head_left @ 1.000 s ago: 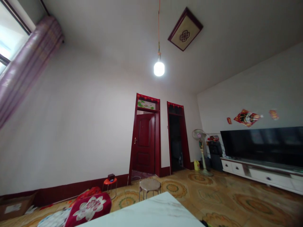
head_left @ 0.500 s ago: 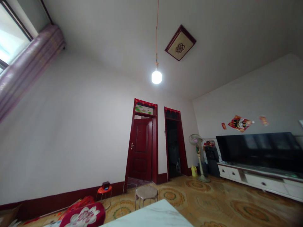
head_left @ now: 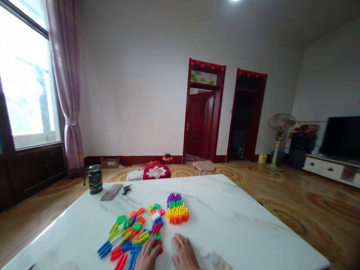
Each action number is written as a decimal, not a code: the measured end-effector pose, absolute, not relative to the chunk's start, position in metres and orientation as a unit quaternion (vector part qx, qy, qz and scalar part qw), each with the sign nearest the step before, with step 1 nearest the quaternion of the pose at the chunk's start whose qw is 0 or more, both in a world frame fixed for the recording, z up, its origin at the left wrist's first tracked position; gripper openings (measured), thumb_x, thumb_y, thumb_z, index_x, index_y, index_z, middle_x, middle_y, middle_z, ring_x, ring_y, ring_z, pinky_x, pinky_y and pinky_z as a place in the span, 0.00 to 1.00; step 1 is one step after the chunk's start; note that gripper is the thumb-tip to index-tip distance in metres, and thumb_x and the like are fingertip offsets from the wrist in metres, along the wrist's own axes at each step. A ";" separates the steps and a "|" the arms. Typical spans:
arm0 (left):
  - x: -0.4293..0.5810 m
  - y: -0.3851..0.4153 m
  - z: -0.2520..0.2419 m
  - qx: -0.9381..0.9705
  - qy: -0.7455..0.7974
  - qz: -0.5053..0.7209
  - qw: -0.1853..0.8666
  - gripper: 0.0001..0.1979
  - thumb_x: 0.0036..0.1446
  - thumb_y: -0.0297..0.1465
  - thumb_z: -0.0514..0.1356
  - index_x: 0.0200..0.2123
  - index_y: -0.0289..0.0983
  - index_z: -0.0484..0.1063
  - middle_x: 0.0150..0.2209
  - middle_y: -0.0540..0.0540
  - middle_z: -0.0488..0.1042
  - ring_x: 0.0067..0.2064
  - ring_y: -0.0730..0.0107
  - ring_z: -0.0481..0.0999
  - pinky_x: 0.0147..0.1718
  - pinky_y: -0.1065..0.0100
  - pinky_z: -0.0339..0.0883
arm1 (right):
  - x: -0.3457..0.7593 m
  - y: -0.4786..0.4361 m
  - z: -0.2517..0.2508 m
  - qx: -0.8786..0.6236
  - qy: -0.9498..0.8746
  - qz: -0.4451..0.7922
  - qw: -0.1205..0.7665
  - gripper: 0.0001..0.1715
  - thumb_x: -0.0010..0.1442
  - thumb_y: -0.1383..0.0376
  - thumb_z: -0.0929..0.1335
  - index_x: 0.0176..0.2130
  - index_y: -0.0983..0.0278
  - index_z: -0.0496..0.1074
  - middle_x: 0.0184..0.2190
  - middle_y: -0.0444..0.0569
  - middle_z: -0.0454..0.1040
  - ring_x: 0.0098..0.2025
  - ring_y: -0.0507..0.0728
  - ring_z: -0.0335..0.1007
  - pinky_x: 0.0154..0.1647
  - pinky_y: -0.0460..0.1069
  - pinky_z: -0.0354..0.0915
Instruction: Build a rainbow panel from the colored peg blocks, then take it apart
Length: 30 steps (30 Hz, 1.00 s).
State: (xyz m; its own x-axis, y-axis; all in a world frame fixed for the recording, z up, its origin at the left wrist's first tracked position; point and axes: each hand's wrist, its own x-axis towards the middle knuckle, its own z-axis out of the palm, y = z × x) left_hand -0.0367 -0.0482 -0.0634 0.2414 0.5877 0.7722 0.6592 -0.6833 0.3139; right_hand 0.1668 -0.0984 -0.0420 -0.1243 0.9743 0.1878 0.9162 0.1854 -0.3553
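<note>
Resting low, the right hand [head_left: 185, 252] has fingers loosely spread, the upright coloured rows [head_left: 177, 209] at its twelve o'clock; the left hand [head_left: 146, 255] meets loose plastic pieces [head_left: 137, 226] toward ten, grip impossible to tell. Light fingertips should spare the neighbours!

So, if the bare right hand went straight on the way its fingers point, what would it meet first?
The right hand would probably meet the purple, green, yellow and orange plastic cluster, orange side first; depth is uncertain.

A living room in a home, with a television [head_left: 342, 138], drawer cabinet [head_left: 331, 170], standing fan [head_left: 277, 146], purple curtain [head_left: 66, 82] and red door [head_left: 200, 125]
</note>
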 end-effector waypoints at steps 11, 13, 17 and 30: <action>-0.050 -0.035 -0.087 -0.773 -0.457 -0.431 -0.090 0.20 0.58 0.28 0.49 0.49 0.36 0.75 0.54 0.37 0.72 0.57 0.55 0.71 0.54 0.52 0.68 | 0.137 -0.084 -0.020 -0.521 -0.832 0.142 0.126 0.41 0.61 0.47 0.63 0.67 0.44 0.43 0.71 0.48 0.39 0.70 0.66 0.36 0.66 0.70 0.36; -0.051 -0.042 -0.084 -0.771 -0.466 -0.421 -0.105 0.24 0.56 0.23 0.46 0.52 0.37 0.73 0.57 0.39 0.69 0.59 0.58 0.69 0.57 0.53 0.65 | 0.135 -0.089 -0.017 -0.520 -0.832 0.142 0.129 0.38 0.63 0.47 0.62 0.67 0.45 0.45 0.70 0.47 0.41 0.70 0.64 0.36 0.67 0.68 0.36; -0.049 -0.059 -0.065 -0.776 -0.485 -0.381 -0.133 0.28 0.54 0.19 0.45 0.55 0.37 0.70 0.61 0.38 0.65 0.62 0.59 0.64 0.59 0.54 0.63 | 0.138 -0.091 -0.019 -0.536 -0.825 0.130 0.123 0.36 0.65 0.47 0.58 0.67 0.47 0.45 0.70 0.48 0.45 0.70 0.63 0.37 0.67 0.67 0.35; -0.077 0.071 0.047 -0.741 -0.659 -0.078 -0.105 0.39 0.50 0.41 0.63 0.63 0.37 0.55 0.67 0.32 0.50 0.68 0.39 0.45 0.60 0.42 0.50 | 0.141 -0.082 -0.031 -0.534 -0.830 0.121 0.109 0.34 0.64 0.45 0.57 0.67 0.42 0.44 0.70 0.43 0.44 0.70 0.63 0.38 0.67 0.67 0.36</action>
State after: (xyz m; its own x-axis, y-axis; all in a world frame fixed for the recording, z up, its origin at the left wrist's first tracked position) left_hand -0.0769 0.0712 0.0468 0.1198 0.9925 -0.0222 0.9598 -0.1101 0.2584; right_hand 0.1411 -0.0819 -0.0315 -0.4053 0.9127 0.0526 0.8599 0.4001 -0.3169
